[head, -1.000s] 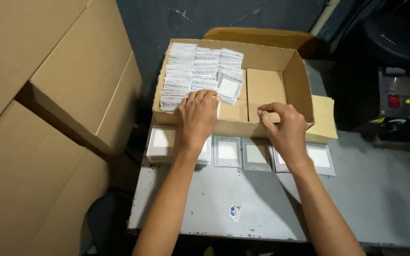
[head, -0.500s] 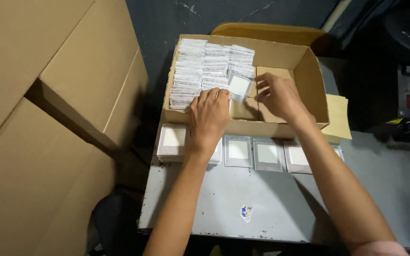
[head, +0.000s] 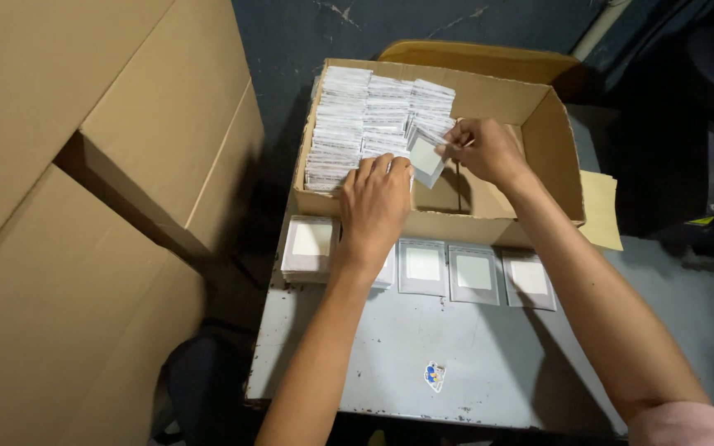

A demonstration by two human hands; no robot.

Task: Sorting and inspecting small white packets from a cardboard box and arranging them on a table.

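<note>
Right hand [head: 485, 150] pinches one clear packet [head: 425, 155] over the open cardboard box [head: 551, 124], frame centre-top. Left hand [head: 376, 202] lies flat and loose on the box's front edge, gripping nothing. Risk: the thin packet slips from the pinch, or a nudge topples the packed rows [head: 373, 116]. More packets [head: 448, 268] line the desk [head: 456, 355] below; big cartons [head: 84, 165] crowd the left.

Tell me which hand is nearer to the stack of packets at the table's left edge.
Left. The left hand rests on the box front just above and right of that stack; the right hand is farther, inside the box.
</note>
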